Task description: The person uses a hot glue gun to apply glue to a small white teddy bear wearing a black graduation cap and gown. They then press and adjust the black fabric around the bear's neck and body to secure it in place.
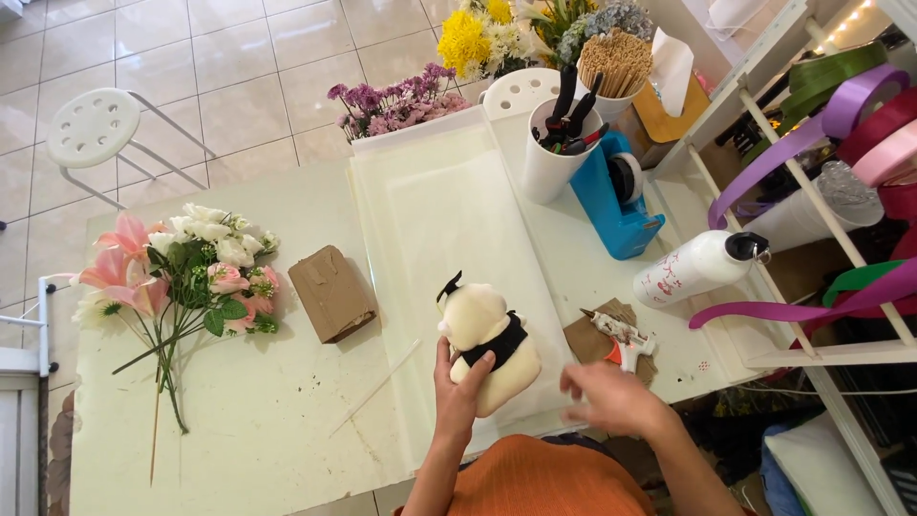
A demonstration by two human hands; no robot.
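Nearest the camera, at the table's front edge, a cream plush toy [489, 346] with a black band and a small black cap is gripped from its left side by the left hand [457, 382], the fingers closed around its lower body. It lies tilted on a stack of translucent wrapping sheets [449, 201]. The right hand [611, 397] is blurred, just right of the toy and apart from it; its fingers look spread and nothing is seen in them, though the blur leaves this uncertain.

Just beyond that hand, a glue gun [621, 336] rests on a scrap of brown cardboard [585, 339]. If its nozzle is hot, the passing hand could be burned, or glue could be smeared on the plush or the sheets. The toy, held on one side only, could be let slip towards the table edge.

Left of the sheets, a thin white stick [377, 385] and a brown block [331, 292] are laid, and further left a bouquet of pink and white flowers [186, 272], well apart from both hands.

Farther back, a white bottle [697, 268] lies on its side and could be rolled by a knock. A blue tape dispenser [616, 201] and a white cup of tools [559, 143] stand behind, and could be tipped by a reach across.
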